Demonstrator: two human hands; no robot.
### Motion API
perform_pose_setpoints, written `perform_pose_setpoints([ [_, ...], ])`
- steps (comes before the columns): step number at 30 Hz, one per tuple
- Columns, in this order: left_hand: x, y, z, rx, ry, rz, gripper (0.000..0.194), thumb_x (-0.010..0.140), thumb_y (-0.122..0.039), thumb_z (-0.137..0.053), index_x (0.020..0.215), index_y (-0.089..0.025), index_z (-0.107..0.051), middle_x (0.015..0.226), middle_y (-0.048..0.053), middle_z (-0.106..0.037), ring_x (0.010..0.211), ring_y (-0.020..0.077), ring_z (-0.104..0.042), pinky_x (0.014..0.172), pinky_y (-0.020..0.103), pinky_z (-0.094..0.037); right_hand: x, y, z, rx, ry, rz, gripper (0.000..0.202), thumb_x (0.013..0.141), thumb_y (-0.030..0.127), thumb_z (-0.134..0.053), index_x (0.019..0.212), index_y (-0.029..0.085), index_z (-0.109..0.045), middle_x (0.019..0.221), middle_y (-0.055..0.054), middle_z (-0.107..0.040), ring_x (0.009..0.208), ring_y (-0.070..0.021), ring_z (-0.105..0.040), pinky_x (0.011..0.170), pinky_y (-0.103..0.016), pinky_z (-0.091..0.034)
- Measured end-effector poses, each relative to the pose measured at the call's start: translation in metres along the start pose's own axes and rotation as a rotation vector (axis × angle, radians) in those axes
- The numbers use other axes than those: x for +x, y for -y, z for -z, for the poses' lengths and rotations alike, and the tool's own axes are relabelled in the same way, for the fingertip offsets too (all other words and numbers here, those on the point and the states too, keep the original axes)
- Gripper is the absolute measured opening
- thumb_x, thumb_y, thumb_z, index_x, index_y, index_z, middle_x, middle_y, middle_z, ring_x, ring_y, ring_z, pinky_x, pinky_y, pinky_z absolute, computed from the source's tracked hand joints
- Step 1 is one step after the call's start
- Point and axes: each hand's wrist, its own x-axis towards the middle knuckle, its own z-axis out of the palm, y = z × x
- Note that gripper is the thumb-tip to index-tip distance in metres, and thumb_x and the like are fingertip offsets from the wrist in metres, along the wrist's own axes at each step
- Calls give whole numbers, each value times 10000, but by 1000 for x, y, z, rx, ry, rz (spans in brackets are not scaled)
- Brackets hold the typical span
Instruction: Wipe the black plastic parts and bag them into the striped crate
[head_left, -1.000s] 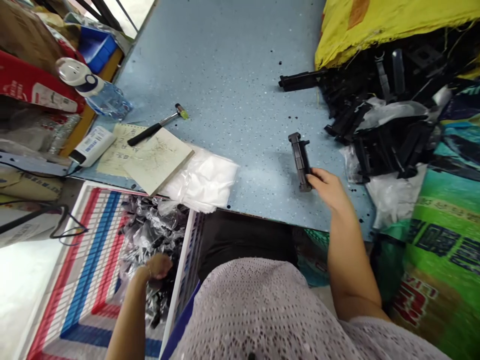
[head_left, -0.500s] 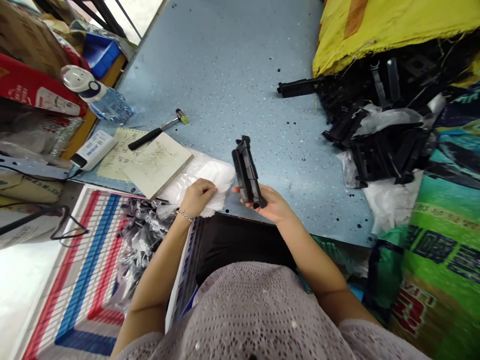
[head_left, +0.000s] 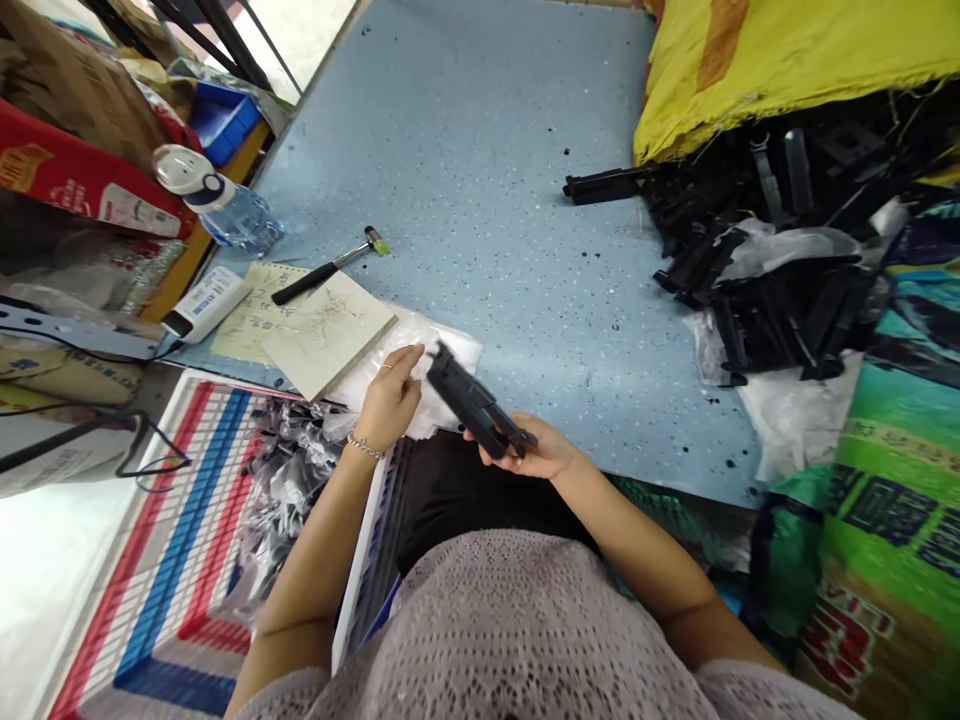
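Observation:
My right hand (head_left: 541, 448) holds a long black plastic part (head_left: 476, 400) by its lower end, with fingers underneath. The part slants up to the left, and its exact kind is not clear. My left hand (head_left: 391, 398) is over a stack of thin white plastic bags (head_left: 450, 350) at the front edge of the table. Its fingers are loosely bent, the thumb is apart from them, and no object shows in it. The far tip of the black part lies close to the left fingertips, a small gap between them.
A stained pale board (head_left: 330, 335), a small hammer (head_left: 322, 277) and a water bottle (head_left: 225, 205) are at the left. Black parts (head_left: 795, 300) spill from a yellow sack (head_left: 750, 70) at the right. A striped plastic crate (head_left: 142, 560) holding wrapped pieces stands below the table's left edge.
The black part has tipped over to the left and come lower, nearer my body. My left hand has lifted and opened its fingers somewhat. The view has shifted slightly.

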Motion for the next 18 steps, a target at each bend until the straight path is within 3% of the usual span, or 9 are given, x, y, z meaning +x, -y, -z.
perform_pose_setpoints([
  [2, -6, -5, -2, -26, -7, -77, 553, 933, -122, -445, 1480, -192, -494, 1487, 155, -514, 1248, 236, -615, 1048, 400, -553, 8, -7, 2, 58, -10, -71, 315, 914, 391, -596, 1041, 106, -645, 753, -46, -661, 505, -58, -445, 402, -136, -364],
  [4, -18, -14, -5, -30, 32, -227, 597, 947, -82, -410, 1529, -212, -427, 1500, 145, -503, 1369, 230, -528, 1133, 406, -490, 20, -9, -1, -7, -114, -55, 306, 932, 401, -554, 1020, 118, -631, 743, -34, -635, 496, -60, -405, 405, -147, -347],
  [7, -38, -31, -7, -70, 152, -381, 691, 931, -16, -365, 1581, -246, -327, 1518, 132, -487, 1439, 206, -455, 1183, 404, -442, 32, -7, -18, -449, -402, 113, 264, 938, 406, -553, 948, 156, -637, 778, -45, -641, 591, -107, -514, 498, -200, -413],
  [10, -54, -45, -3, -104, 228, -377, 748, 914, -42, -419, 1607, -271, -253, 1540, 135, -461, 1440, 230, -458, 1183, 433, -445, 29, -7, -37, -869, -627, 301, 221, 920, 405, -609, 988, 200, -654, 876, -50, -661, 759, -163, -605, 633, -251, -469],
  [14, -63, -54, 0, -25, 283, -377, 794, 913, -136, -498, 1618, -336, -192, 1550, 118, -471, 1399, 267, -515, 1110, 440, -528, 25, -11, -47, -820, -601, 283, 206, 940, 395, -578, 978, 198, -624, 778, -8, -623, 644, -146, -580, 579, -255, -465],
  [16, -64, -53, -2, 56, 238, -422, 811, 911, -187, -537, 1617, -368, -180, 1510, 106, -526, 1316, 292, -594, 1037, 461, -585, 26, -10, -49, -918, -683, 331, 119, 931, 313, -585, 945, 197, -608, 743, 8, -608, 638, -136, -562, 599, -252, -455],
  [18, -68, -47, 2, 114, 127, -454, 815, 904, -203, -560, 1600, -427, -200, 1408, 72, -625, 1181, 303, -681, 965, 484, -624, 25, -9, -52, -1049, -664, 391, 65, 920, 258, -603, 945, 199, -617, 777, 7, -625, 711, -139, -574, 669, -257, -455],
])
